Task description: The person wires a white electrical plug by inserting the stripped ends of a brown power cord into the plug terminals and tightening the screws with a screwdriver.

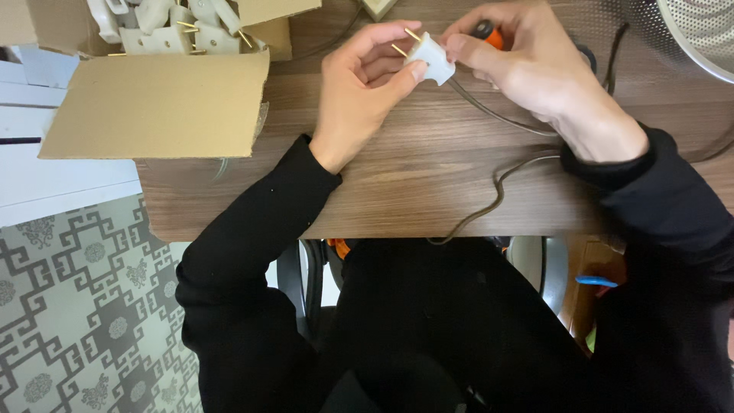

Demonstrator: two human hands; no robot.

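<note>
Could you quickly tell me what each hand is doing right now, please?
Left hand: closed on the white plug.
Right hand: closed around an orange-handled tool, touching the plug.

This is looking like a room in a home being used for small piecework rather than a proper workshop. A person is sitting at a wood-grain surface with a patterned grey floor covering lying beneath, the kind seen in a living space. An open cardboard box is standing at one corner, holding many identical white plugs with brass prongs, so batch assembly is going on here. A thin cord is trailing across the wood, and the mesh guard of a household fan is showing at the edge.
</note>
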